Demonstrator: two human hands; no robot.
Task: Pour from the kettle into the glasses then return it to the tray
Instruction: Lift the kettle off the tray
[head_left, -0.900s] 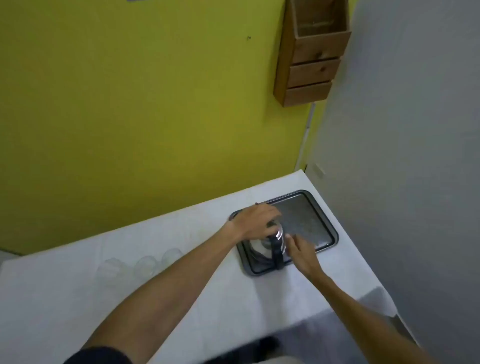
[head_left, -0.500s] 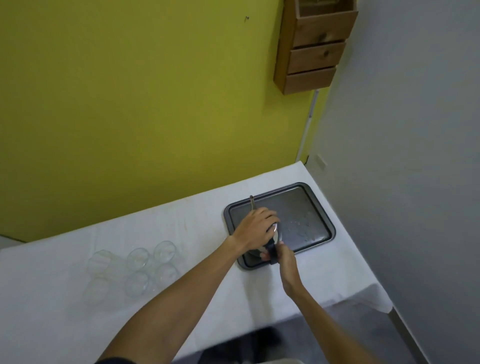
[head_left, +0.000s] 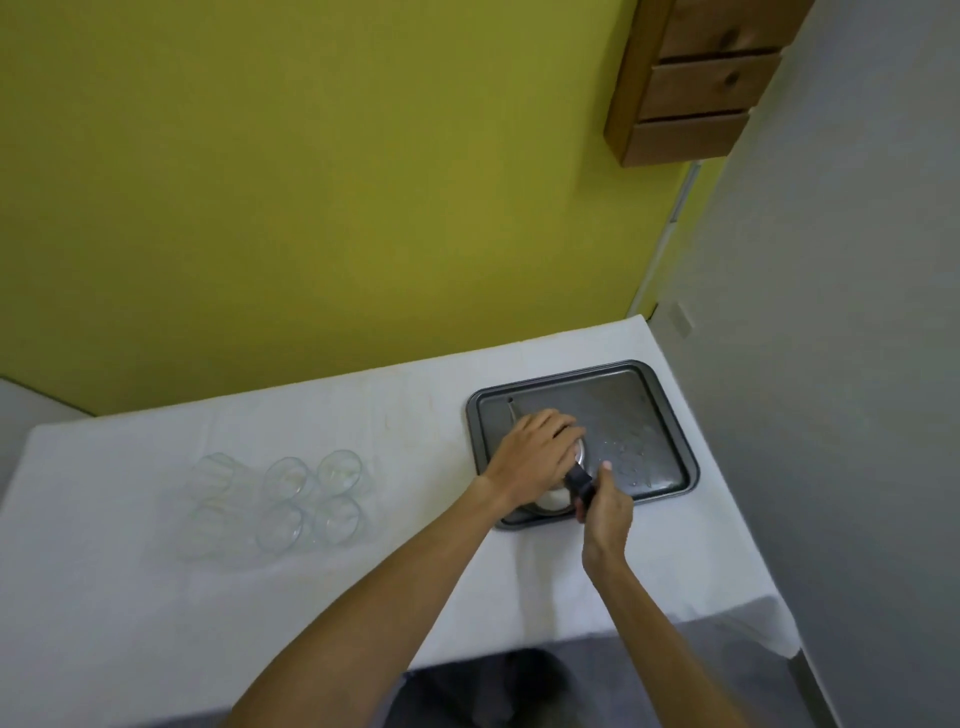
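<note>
Yellow wall meets grey wall behind a white-clothed desk (head_left: 363, 597), with a wooden drawer unit (head_left: 696, 88) hung high near the corner.

Head view: the dark tray (head_left: 670, 415) sits at the desk's far right corner, and the metal kettle (head_left: 553, 499) stands in the tray's near-left corner, largely hidden under the hands. Six clear glasses (head_left: 283, 499) cluster in two rows towards the desk's left side, well apart from the tray and all seemingly empty. Compared with half a second ago, the right hand (head_left: 605, 512) has settled lower on the black handle (head_left: 581, 480) and its grip is now clamped round it, thumb up. The left hand (head_left: 540, 452) stays pressed over the kettle's top, fingers together on the lid; whether it grasps a knob there I cannot tell. The kettle has not visibly left the tray. Judging from this, the hold is secured and lifting comes next, with pouring not yet begun.
</note>
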